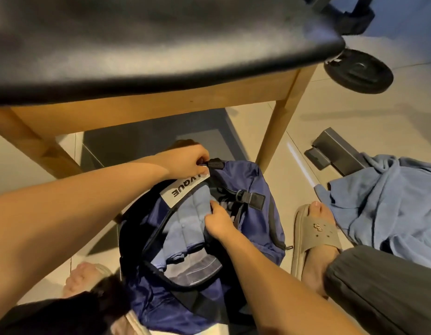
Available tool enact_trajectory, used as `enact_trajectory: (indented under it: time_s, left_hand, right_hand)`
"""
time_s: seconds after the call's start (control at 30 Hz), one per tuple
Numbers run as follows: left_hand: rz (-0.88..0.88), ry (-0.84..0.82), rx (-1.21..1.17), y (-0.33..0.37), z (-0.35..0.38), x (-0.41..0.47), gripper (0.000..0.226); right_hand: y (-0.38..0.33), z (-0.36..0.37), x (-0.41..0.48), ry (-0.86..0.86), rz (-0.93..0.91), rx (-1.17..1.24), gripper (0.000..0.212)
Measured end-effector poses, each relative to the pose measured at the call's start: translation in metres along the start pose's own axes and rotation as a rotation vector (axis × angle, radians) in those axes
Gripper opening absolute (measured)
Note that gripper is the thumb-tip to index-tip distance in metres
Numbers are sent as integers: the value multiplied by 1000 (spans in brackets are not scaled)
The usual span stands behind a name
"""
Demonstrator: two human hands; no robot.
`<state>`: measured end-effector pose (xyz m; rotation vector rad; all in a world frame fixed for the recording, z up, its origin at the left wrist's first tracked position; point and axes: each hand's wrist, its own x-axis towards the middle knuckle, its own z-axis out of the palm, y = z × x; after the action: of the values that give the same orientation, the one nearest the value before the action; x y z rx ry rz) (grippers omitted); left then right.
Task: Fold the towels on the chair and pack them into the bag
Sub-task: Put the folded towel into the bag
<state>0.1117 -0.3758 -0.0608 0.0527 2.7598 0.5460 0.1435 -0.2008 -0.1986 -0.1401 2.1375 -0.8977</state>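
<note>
Navy bag (253, 223) stands open on the floor (354, 117) between the person's feet, with a folded blue towel (185, 213) packed inside. Right hand (219, 223) reaches into the opening, fingers curled at the towel's edge; what they pinch cannot be told. Left hand (188, 162) pinches the bag's top loop (215, 163). Loose towel (390, 201) lies beyond the sandal (316, 233); chair (161, 44) stands behind.

Arms extended, left hand (190, 162) grips the bag (265, 228) on top, right hand (219, 222) pinches its rim.
</note>
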Motion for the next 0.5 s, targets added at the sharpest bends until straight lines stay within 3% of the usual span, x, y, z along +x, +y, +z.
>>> enact_trajectory:
  time_s: [0.1, 0.3, 0.5]
  left_hand:
    - [15, 11, 100, 12, -10, -6, 26]
    - [88, 94, 374, 65, -37, -27, 13]
    - [197, 179, 355, 148, -47, -29, 17]
  right_hand:
    - [-13, -17, -15, -100, -4, -102, 58]
    - [-55, -107, -105, -281, -40, -54, 28]
    - [-52, -210, -158, 0, -10, -3, 20]
